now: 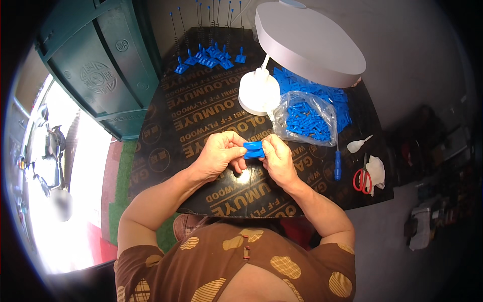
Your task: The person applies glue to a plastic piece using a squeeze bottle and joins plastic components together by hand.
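Note:
A small blue plastic piece (254,150), with what look like two parallel bars, is held above the middle of the table (201,121). My left hand (220,154) pinches its left end between thumb and fingers. At its right end, my right hand (278,160) grips it the same way. The fingertips cover both ends, so its full shape is hidden. Just beyond my right hand lies a clear plastic bag (329,113) of small blue parts (307,121).
Flat blue pieces (342,95) are heaped under a large white lamp (307,43). A blue-handled screwdriver (337,166), red-handled scissors (362,182), white cloth (375,173) and a nozzled white bottle (356,146) lie right. Blue pieces with upright spring wires (209,55) stand far left, near a green door (100,65).

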{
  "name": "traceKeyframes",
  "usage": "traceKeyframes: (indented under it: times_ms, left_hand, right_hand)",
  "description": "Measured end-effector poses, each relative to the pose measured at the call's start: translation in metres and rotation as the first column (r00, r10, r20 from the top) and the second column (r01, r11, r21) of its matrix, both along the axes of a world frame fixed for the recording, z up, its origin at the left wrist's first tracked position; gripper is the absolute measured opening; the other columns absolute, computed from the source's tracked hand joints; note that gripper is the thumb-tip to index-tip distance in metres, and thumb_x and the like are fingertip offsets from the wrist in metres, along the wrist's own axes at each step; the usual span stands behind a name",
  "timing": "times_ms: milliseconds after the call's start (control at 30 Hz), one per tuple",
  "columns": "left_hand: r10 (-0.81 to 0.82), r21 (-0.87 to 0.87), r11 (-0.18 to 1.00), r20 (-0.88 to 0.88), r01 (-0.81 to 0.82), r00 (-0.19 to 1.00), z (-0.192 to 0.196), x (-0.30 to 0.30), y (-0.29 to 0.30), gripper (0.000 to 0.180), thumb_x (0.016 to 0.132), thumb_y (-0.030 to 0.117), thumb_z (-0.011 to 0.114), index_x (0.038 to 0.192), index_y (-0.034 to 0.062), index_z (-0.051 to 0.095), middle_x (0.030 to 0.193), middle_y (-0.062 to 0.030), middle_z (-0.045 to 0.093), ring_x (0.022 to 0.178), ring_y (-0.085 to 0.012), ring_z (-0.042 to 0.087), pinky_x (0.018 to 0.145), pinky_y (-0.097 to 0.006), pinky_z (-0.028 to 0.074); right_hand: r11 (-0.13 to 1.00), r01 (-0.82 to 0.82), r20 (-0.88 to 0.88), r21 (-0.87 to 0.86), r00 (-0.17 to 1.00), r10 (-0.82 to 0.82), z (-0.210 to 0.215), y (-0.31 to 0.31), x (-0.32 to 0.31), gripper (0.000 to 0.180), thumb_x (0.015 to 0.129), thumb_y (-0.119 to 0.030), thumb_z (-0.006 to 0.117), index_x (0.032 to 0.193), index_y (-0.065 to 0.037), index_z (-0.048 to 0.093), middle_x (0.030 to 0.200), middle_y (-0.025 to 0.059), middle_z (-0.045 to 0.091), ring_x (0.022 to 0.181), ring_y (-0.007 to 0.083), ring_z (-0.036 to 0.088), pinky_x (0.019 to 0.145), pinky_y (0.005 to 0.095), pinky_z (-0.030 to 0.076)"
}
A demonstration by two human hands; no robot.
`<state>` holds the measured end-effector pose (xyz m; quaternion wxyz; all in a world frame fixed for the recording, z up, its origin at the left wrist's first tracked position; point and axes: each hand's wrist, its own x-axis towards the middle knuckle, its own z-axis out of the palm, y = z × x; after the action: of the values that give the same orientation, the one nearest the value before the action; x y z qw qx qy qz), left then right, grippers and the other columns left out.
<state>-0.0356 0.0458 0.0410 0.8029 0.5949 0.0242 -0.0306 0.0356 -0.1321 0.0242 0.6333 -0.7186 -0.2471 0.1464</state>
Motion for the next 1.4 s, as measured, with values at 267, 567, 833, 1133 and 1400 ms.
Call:
traceKeyframes:
  times_ms: [267, 567, 833, 1133, 1400]
  left_hand:
    - [0.058, -0.06, 0.996, -0.02, -0.059, 0.998, -0.005, 0.0023, 0.0, 0.012, 0.091, 0.003, 0.059, 0.097, -0.0062, 0.055, 0.072, -0.0131, 0.064, 0.057, -0.017, 0.065, 0.05, -0.025, 0.056]
    - [0.151, -0.126, 0.98, -0.02, -0.152, 0.988, -0.0064, 0.0049, 0.0055, 0.011, 0.091, 0.002, 0.058, 0.098, -0.0055, 0.053, 0.073, -0.0135, 0.063, 0.056, -0.0176, 0.065, 0.05, -0.026, 0.056]
    - [0.178, -0.125, 0.975, -0.043, -0.182, 0.983, -0.0041, 0.0055, 0.007, 0.012, 0.09, 0.002, 0.059, 0.098, -0.0058, 0.052, 0.072, -0.0122, 0.062, 0.055, -0.0174, 0.064, 0.049, -0.025, 0.056]
    - [0.145, -0.122, 0.981, -0.054, -0.15, 0.988, -0.001, 0.0048, 0.0047, 0.012, 0.091, 0.003, 0.059, 0.098, -0.0057, 0.053, 0.074, -0.013, 0.063, 0.056, -0.0171, 0.065, 0.05, -0.026, 0.056]
    - [0.102, -0.118, 0.987, -0.05, -0.107, 0.994, -0.0034, 0.0037, 0.0062, 0.013, 0.092, 0.004, 0.058, 0.099, -0.0063, 0.054, 0.078, -0.0137, 0.064, 0.058, -0.0167, 0.065, 0.052, -0.026, 0.057]
  right_hand:
    - [0.996, -0.036, -0.106, 0.079, 0.993, 0.044, -0.0034, 0.0, 0.0041, 0.021, 0.1, -0.018, 0.048, 0.097, 0.0, 0.059, 0.071, 0.0018, 0.056, 0.06, 0.0054, 0.05, 0.054, 0.0209, 0.041]
    - [0.998, -0.002, 0.08, 0.063, 0.997, -0.003, -0.002, 0.0011, 0.0042, 0.028, 0.098, -0.016, 0.052, 0.117, 0.004, 0.054, 0.085, 0.0056, 0.061, 0.074, 0.0098, 0.056, 0.068, 0.0243, 0.046]
    - [0.999, 0.001, 0.126, 0.041, 0.992, -0.006, -0.0014, 0.0018, 0.0041, 0.03, 0.096, -0.013, 0.053, 0.12, 0.005, 0.053, 0.093, 0.0086, 0.062, 0.083, 0.0128, 0.057, 0.076, 0.0272, 0.048]
    - [1.0, -0.012, 0.125, 0.01, 0.992, 0.011, 0.0005, 0.0012, 0.0037, 0.03, 0.097, -0.014, 0.052, 0.119, 0.005, 0.054, 0.095, 0.0104, 0.063, 0.086, 0.0144, 0.059, 0.078, 0.0288, 0.048]
    - [0.989, -0.07, -0.002, 0.131, 0.997, 0.071, 0.0009, -0.0003, 0.0043, 0.024, 0.101, -0.014, 0.045, 0.112, 0.003, 0.056, 0.078, -0.0001, 0.057, 0.061, 0.0047, 0.049, 0.055, 0.0186, 0.041]
